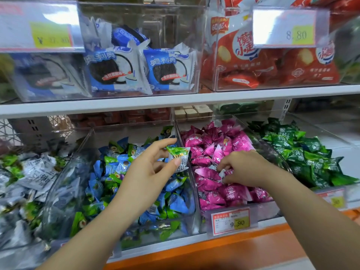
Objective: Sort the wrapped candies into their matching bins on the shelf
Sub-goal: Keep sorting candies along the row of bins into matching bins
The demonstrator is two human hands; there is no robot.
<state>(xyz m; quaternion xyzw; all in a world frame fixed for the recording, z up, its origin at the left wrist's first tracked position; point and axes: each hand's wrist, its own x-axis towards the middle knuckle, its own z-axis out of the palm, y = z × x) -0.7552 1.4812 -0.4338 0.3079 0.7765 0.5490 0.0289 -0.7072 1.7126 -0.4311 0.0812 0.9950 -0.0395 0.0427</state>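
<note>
Four clear bins stand side by side on the lower shelf. My left hand point(150, 168) pinches a white-and-green wrapped candy point(178, 157) above the divide between the blue-and-green candy bin point(83, 145) and the pink candy bin point(236, 118). My right hand point(245, 167) is down among the pink candies point(206, 184), its fingers curled around a white-tipped wrapper point(222, 174). At the far left lies a bin of white-and-green candies point(33, 178). Dark green candies point(303, 156) fill the bin at the right.
An upper shelf board point(175, 101) hangs just above the bins, carrying clear boxes of blue cookie packs point(120, 69) and red snack packs point(253, 61). A price tag point(230, 221) clips to the pink bin's front. An orange ledge point(224, 248) runs along the shelf's front.
</note>
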